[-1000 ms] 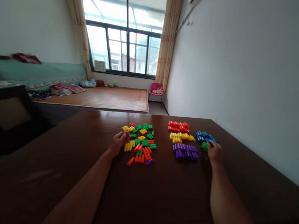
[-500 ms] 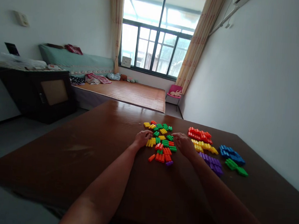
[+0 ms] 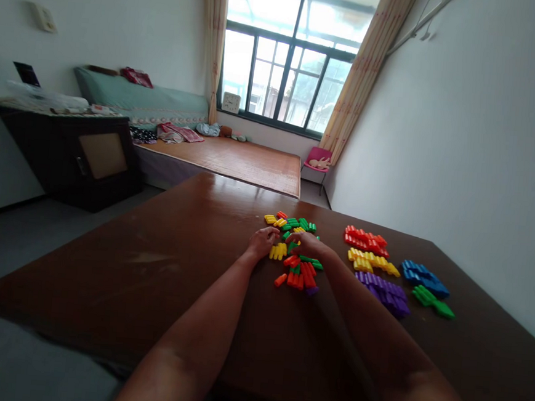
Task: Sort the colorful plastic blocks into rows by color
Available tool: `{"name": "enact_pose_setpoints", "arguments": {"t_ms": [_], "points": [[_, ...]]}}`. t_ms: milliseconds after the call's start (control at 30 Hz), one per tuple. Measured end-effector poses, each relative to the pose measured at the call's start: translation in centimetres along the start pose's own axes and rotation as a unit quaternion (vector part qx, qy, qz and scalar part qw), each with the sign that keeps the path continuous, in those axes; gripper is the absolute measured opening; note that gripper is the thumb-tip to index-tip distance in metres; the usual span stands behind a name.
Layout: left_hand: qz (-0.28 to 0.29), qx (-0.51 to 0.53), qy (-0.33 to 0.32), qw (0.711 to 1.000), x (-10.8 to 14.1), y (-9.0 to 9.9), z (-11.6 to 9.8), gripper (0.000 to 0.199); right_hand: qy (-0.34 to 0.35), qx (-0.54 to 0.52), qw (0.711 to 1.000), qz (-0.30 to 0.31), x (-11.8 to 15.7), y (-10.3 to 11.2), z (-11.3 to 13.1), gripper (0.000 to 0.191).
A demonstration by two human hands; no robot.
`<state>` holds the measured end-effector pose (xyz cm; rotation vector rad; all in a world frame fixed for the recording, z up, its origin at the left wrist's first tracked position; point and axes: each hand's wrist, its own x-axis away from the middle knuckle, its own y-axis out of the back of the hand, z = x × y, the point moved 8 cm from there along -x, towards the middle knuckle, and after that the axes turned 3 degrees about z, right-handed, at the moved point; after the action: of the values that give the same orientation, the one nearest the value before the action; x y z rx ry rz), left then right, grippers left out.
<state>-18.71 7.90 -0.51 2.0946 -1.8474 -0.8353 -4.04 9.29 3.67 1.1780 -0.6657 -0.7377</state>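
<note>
A mixed pile of small ridged plastic blocks lies on the brown table [image 3: 163,291]. At the pile's left edge rests my left hand [image 3: 262,241], its fingers loosely bent and apart, close to yellow blocks [image 3: 278,251]. My right hand [image 3: 310,244] reaches over the middle of the pile with fingers and thumb apart, just above a green block [image 3: 292,248]; the hand hides several pieces. Nearer to me are orange blocks [image 3: 295,280], one loose orange block [image 3: 280,280] and a purple block [image 3: 312,291]. Green blocks [image 3: 303,224] lie at the far side.
To the right, blocks lie grouped by colour: red [image 3: 366,240], yellow [image 3: 372,262], purple [image 3: 383,293], blue [image 3: 424,278] and green [image 3: 433,301]. Beyond the table stand a bed [image 3: 233,161], a dark cabinet [image 3: 62,153] and a pink chair [image 3: 318,155].
My right hand has moved left from the pile's right side to over its middle. My left hand stays at the left edge. The view has shifted slightly.
</note>
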Motion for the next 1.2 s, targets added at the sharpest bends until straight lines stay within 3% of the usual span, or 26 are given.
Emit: {"name": "enact_pose_setpoints", "arguments": {"t_ms": [167,233,300,400,500,600,667,733,800,933,1033,1100,1200], "points": [[0.011,0.014,-0.009,1.0,-0.2,0.0,0.1,0.027,-0.018,-0.087,0.982,-0.164,4.7,4.7,-2.4,0.02],[0.014,0.013,-0.014,1.0,-0.3,0.0,0.2,0.027,-0.023,-0.146,0.965,-0.215,7.7,6.2,-5.3,0.027],[0.016,0.009,-0.018,1.0,-0.4,0.0,0.2,0.027,-0.054,-0.205,0.938,-0.275,11.2,7.5,-10.1,0.037],[0.022,0.004,-0.024,0.999,-0.4,0.1,-0.1,0.028,-0.157,-0.258,0.863,-0.404,18.4,8.7,-20.2,0.05],[0.031,0.0,-0.029,0.999,-0.5,0.3,-0.4,0.03,-0.285,-0.224,0.749,-0.555,28.3,8.4,-29.7,0.056],[0.046,0.003,-0.026,0.999,-0.7,0.3,-0.3,0.033,-0.407,-0.162,0.646,-0.625,37.6,5.4,-35.7,0.055],[0.051,-0.002,-0.021,0.998,-0.8,0.4,-0.1,0.036,-0.468,-0.124,0.617,-0.62,41.5,3.0,-37.7,0.051],[0.055,-0.005,-0.015,0.998,-1.0,0.4,0.1,0.038,-0.51,-0.096,0.618,-0.59,43.2,1.2,-38.7,0.046],[0.061,-0.004,-0.011,0.998,-1.1,0.4,0.4,0.04,-0.537,-0.076,0.639,-0.546,43.0,0.3,-39.0,0.039],[0.076,-0.006,-0.01,0.997,-1.2,0.3,0.6,0.043,-0.578,-0.046,0.689,-0.435,40.8,0.4,-38.7,0.032],[0.081,-0.008,-0.013,0.997,-1.3,0.3,0.6,0.046,-0.589,-0.017,0.702,-0.401,40.0,1.4,-37.6,0.034],[0.079,-0.01,-0.012,0.997,-1.3,0.4,0.5,0.046,-0.553,0.031,0.715,-0.427,39.4,2.8,-36.1,0.037],[0.08,-0.022,-0.014,0.996,-1.3,0.4,0.5,0.046,-0.436,0.096,0.779,-0.44,36.8,4.5,-33.3,0.037]]}}
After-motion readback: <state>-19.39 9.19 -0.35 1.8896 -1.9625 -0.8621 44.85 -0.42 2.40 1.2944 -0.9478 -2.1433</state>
